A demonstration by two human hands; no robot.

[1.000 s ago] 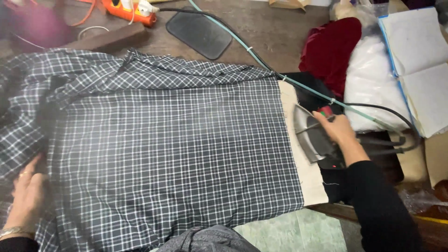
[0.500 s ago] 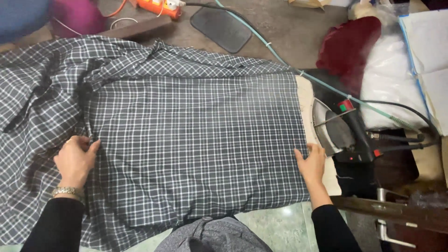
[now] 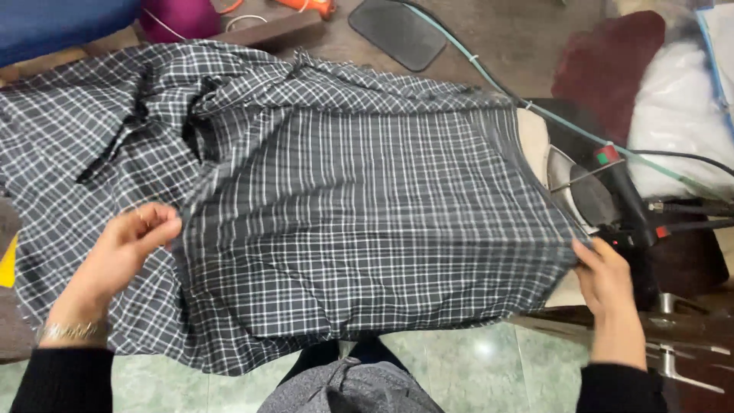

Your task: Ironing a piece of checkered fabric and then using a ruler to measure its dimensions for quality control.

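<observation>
Lifted since before, checked shirt (image 3: 344, 206) pinched by left hand (image 3: 126, 248) and right hand (image 3: 608, 279)

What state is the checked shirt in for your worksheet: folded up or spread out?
Spread out. The checked shirt lies opened across the board, pulled between the left hand and right hand, each pinching an edge; its far side is rumpled.

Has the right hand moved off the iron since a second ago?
Yes. The right hand has left the iron, which rests at the board's end, and come nearer the person to grip the checked shirt at its edge.
</observation>
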